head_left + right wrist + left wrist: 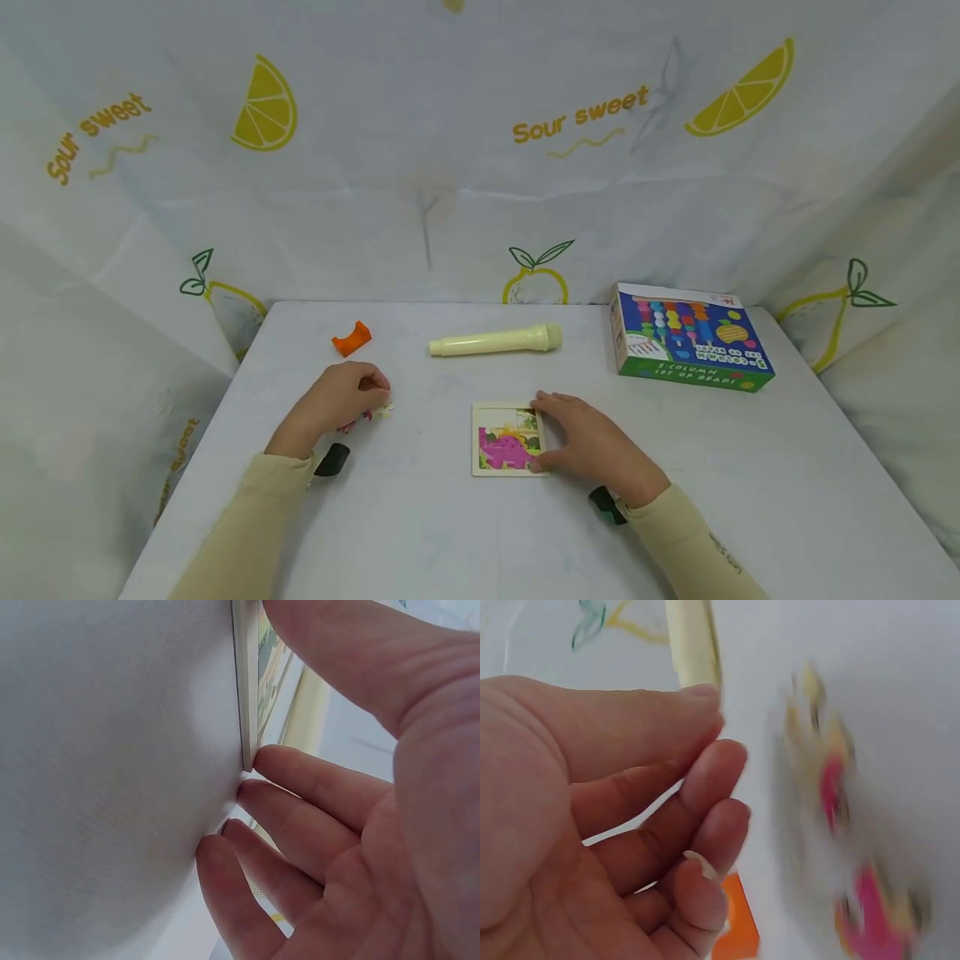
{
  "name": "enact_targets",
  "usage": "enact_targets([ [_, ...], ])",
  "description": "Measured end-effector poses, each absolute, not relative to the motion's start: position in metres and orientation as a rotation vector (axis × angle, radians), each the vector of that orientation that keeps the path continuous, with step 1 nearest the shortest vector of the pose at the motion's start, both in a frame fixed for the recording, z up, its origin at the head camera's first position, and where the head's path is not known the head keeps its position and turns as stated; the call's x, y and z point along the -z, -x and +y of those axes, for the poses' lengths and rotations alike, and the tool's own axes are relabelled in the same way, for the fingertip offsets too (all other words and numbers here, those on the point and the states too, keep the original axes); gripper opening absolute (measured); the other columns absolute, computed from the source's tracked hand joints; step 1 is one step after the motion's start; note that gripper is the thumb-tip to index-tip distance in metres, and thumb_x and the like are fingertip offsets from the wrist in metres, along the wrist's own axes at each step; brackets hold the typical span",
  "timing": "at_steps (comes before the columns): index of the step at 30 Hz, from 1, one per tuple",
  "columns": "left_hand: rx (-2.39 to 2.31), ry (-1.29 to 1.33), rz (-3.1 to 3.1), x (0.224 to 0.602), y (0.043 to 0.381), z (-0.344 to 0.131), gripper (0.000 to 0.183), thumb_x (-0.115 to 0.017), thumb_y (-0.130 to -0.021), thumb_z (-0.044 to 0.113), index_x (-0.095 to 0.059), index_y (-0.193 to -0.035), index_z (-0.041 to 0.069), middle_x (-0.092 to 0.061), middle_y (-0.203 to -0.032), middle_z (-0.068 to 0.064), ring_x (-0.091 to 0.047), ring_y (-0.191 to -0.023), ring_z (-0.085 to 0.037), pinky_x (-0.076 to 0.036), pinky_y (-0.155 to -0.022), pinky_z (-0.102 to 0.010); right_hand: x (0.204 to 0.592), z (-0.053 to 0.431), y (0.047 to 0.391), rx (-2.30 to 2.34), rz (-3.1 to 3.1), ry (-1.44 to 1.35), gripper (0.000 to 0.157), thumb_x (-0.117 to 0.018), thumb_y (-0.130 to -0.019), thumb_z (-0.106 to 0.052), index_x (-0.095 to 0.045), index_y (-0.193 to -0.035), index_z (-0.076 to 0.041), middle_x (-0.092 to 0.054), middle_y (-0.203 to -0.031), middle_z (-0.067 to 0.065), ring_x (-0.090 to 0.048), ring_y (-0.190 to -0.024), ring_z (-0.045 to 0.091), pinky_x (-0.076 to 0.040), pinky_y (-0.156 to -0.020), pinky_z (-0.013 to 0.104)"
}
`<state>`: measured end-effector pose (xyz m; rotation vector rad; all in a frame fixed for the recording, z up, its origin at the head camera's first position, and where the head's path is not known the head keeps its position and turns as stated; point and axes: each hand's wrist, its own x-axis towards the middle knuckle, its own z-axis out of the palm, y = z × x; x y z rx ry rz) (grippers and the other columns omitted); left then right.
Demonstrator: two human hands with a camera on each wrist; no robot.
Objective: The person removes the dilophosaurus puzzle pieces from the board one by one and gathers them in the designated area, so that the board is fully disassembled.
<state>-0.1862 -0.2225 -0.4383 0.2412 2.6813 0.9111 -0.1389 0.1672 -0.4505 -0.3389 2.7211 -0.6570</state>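
A small square dinosaur puzzle in a cream frame lies on the table, its upper left part bare. My right hand holds it by the right side, thumb over the lower right and index finger at the upper corner. To the left, my left hand hovers over loose puzzle pieces, thumb and index tips together. In the left wrist view, pink and cream pieces appear blurred beside the fingers. A small pale edge shows by the little finger. I cannot tell whether the fingertips hold a piece.
Behind the left hand lies an orange curved block. A pale yellow toy microphone lies behind the puzzle. At the back right is a bead set box. A lemon-print cloth hangs along the table's back edge.
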Motion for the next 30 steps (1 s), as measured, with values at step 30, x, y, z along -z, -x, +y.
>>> enact_targets([
  [30, -0.559, -0.871, 2.728, 0.447, 0.186, -0.031, 0.023, -0.088, -0.09, 0.026, -0.084, -0.109, 0.013, -0.077, -0.106, 0.0, -0.065, -0.102, -0.018, -0.057, -0.089, -0.032, 0.454, 0.165, 0.138, 0.664, 2.74, 0.319, 0.093, -0.098, -0.078, -0.042, -0.056, -0.158, -0.019, -0.052, -0.167, 0.003, -0.045, -0.157, 0.032, -0.043, -0.124, 0.056],
])
